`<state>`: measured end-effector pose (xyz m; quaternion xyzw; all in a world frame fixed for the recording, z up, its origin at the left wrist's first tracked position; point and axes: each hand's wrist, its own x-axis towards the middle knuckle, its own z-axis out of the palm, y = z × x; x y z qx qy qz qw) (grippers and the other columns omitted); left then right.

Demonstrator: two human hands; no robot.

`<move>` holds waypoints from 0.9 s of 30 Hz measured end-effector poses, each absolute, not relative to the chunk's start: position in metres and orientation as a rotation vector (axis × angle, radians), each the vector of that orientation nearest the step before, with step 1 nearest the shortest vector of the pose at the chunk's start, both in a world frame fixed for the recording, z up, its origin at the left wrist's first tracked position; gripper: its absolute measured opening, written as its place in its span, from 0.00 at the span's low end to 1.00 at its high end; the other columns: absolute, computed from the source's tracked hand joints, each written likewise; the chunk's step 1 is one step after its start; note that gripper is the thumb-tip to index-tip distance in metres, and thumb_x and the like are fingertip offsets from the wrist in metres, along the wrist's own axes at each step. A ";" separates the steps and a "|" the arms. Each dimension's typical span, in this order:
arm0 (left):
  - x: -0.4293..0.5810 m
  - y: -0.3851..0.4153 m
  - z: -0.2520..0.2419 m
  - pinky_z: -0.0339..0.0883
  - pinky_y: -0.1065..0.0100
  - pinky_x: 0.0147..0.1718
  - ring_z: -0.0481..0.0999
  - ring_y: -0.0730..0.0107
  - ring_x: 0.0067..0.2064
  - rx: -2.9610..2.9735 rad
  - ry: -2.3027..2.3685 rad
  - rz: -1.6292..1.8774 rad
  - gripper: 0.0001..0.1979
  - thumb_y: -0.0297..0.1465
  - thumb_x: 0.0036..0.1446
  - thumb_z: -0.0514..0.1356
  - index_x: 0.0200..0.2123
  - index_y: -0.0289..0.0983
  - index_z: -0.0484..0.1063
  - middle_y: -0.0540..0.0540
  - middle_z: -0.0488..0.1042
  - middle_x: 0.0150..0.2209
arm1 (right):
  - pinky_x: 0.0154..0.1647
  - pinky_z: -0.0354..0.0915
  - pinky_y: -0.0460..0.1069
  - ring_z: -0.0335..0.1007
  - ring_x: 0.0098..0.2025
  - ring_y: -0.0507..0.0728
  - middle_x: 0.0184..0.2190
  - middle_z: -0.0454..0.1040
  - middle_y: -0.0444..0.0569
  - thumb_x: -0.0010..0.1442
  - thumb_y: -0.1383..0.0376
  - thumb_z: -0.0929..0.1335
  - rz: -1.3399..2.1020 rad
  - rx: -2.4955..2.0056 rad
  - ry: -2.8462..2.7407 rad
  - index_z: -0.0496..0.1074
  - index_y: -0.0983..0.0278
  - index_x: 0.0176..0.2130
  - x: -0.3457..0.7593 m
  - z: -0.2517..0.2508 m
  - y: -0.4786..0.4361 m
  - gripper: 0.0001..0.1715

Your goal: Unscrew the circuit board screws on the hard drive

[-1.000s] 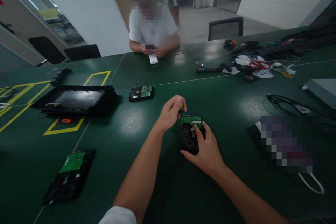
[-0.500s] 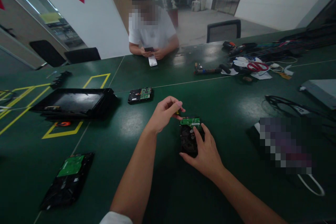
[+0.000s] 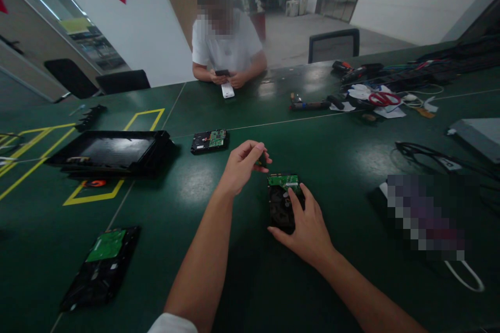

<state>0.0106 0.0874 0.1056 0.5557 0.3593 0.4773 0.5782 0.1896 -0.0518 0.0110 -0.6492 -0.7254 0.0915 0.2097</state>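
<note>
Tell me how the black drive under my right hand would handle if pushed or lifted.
The black drive looks like one solid block, so it's probably stiff when lifted. Lying flat on the green table, it would likely slide rather than roll. Its green circuit board is exposed on top, so that area may be fragile.

Dial centre: the left hand (image 3: 244,163) conceals most of a small item (image 3: 262,159); type indeterminate. 5 o'clock: the right hand (image 3: 310,223) covers the 4 o'clock side of the hard drive (image 3: 279,203); label print illegibly small. 4 o'clock: object (image 3: 425,218) masked by pixel blocks. 3 o'clock: grey box (image 3: 478,135) cropped. 7 o'clock: white sleeve (image 3: 174,324) cropped.
</note>
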 end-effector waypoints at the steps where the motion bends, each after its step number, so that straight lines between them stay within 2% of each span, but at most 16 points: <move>1: 0.011 0.087 0.106 0.77 0.66 0.30 0.79 0.66 0.38 1.306 0.844 1.118 0.16 0.44 0.63 0.61 0.37 0.37 0.72 0.46 0.75 0.36 | 0.67 0.56 0.68 0.46 0.72 0.77 0.72 0.44 0.68 0.55 0.39 0.70 0.256 -1.803 -2.017 0.57 0.69 0.69 0.190 0.011 -0.052 0.57; 6: 0.011 0.087 0.107 0.76 0.68 0.30 0.79 0.67 0.37 1.319 0.861 1.114 0.16 0.45 0.63 0.61 0.37 0.37 0.73 0.45 0.76 0.36 | 0.66 0.56 0.70 0.47 0.71 0.78 0.72 0.44 0.67 0.55 0.39 0.70 0.266 -1.789 -2.005 0.56 0.66 0.70 0.191 0.010 -0.051 0.56; 16: 0.011 0.086 0.105 0.74 0.70 0.28 0.77 0.67 0.38 1.500 0.898 1.087 0.16 0.44 0.63 0.60 0.38 0.38 0.78 0.44 0.77 0.38 | 0.67 0.55 0.69 0.47 0.71 0.78 0.72 0.44 0.68 0.55 0.40 0.70 0.256 -1.785 -2.009 0.57 0.68 0.69 0.190 0.010 -0.052 0.56; 22: 0.011 0.083 0.109 0.69 0.73 0.22 0.74 0.72 0.32 1.603 0.922 0.989 0.17 0.44 0.65 0.58 0.42 0.39 0.81 0.43 0.77 0.39 | 0.67 0.55 0.71 0.44 0.72 0.79 0.72 0.44 0.68 0.54 0.40 0.71 0.273 -1.760 -1.996 0.55 0.66 0.69 0.190 0.008 -0.051 0.57; 27: 0.013 0.083 0.110 0.78 0.67 0.32 0.77 0.64 0.43 1.476 0.831 0.987 0.16 0.43 0.64 0.60 0.45 0.37 0.78 0.42 0.77 0.40 | 0.67 0.55 0.70 0.43 0.72 0.79 0.72 0.43 0.68 0.53 0.40 0.71 0.300 -1.762 -1.989 0.55 0.67 0.69 0.191 0.009 -0.049 0.58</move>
